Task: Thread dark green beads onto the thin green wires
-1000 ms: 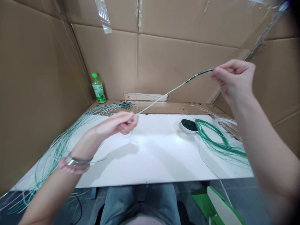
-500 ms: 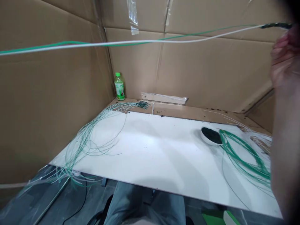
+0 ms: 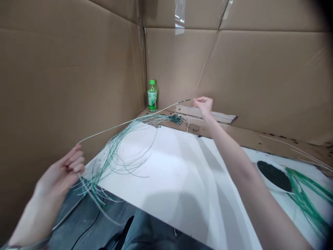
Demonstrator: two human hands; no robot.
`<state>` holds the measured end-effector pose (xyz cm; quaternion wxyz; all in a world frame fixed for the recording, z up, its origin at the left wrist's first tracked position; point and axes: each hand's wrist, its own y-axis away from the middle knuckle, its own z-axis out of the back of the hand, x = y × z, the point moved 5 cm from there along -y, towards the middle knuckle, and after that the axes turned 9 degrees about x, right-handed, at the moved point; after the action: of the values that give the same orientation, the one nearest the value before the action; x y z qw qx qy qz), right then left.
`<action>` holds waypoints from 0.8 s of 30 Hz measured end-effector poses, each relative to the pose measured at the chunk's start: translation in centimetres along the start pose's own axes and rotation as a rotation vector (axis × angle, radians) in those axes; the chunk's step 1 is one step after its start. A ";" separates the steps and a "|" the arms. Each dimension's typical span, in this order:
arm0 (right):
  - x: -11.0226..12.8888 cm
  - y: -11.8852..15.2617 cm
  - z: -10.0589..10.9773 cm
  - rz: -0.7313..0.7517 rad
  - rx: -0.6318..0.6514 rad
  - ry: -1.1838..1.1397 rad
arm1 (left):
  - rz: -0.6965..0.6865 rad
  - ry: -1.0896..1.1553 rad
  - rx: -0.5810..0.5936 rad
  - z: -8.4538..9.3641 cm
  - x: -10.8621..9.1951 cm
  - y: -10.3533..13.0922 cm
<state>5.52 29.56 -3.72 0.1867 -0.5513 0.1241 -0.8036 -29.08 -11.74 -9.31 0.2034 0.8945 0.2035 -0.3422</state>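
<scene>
A thin white and green string (image 3: 118, 125) with a dark beaded end runs between my hands. My left hand (image 3: 66, 170), at the lower left beyond the table edge, is closed round the string, whose tail hangs below the fist. My right hand (image 3: 203, 104) pinches the dark end near the back wall. Below that end lies a bundle of similar green and white strings (image 3: 111, 147), their dark tips (image 3: 177, 119) gathered at the back and their tails drooping over the table's left edge.
A green-capped bottle (image 3: 152, 96) stands in the back corner. On the right of the white table (image 3: 166, 177) are a white bowl of dark bits (image 3: 274, 176) and a coil of green strings (image 3: 308, 198). Cardboard walls (image 3: 70, 69) rise at the left and back.
My right hand has come from the upper right down to the back middle with the string's dark end. My left hand has come into view. The view has turned right.
</scene>
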 end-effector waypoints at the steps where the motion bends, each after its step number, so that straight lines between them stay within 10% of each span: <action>1: -1.2 -0.2 -1.9 -0.039 0.009 0.009 | -0.003 -0.056 0.028 -0.5 0.8 -1.4; 6: -6.6 -0.3 -7.3 -0.189 -0.001 0.068 | 0.013 -0.183 0.073 -1.0 3.2 -6.8; 13: -11.8 0.5 -8.9 -0.317 -0.020 0.167 | -0.027 -0.435 0.048 -0.8 4.2 -12.8; 24: -11.9 1.3 -8.2 -0.226 0.070 0.308 | 0.036 -0.683 0.001 -2.0 3.9 -15.2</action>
<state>1.87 33.58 -17.20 0.0929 -0.4254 0.0604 -0.8982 -33.01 2.85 -14.11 0.2656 0.7317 0.1078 -0.6185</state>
